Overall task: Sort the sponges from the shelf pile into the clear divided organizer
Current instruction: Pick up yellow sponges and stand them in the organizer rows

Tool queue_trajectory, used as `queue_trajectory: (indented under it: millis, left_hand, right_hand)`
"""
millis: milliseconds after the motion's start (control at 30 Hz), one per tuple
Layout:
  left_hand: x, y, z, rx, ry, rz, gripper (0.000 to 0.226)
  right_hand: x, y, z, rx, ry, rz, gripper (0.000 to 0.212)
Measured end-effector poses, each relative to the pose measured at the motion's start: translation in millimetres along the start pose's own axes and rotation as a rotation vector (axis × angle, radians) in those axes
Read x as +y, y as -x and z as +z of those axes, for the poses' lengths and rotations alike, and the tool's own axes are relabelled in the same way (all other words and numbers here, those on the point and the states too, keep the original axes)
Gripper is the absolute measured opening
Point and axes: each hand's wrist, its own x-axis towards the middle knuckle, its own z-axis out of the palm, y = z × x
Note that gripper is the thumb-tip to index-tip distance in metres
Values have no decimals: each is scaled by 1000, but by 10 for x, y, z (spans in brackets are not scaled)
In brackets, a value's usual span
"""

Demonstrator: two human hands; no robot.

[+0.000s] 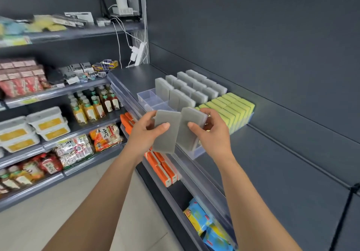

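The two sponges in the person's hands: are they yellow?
No, the left hand grips one grey sponge and the right hand another; the yellow sponges stand in the organizer.

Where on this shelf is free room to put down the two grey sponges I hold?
Free: the empty compartments at the organizer's left end, beside the grey sponge rows; also the bare shelf right of the yellow sponges. Crowded: both sponge blocks stand tightly packed.
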Motion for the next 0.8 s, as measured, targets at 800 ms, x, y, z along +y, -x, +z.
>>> queue_trajectory:
  millis: [800]
  left_hand:
    - [-494, -2732, -1389, -206, -139, 166, 47]
  right_hand:
    - [81, -1616, 1975, 309, 201, 157, 39]
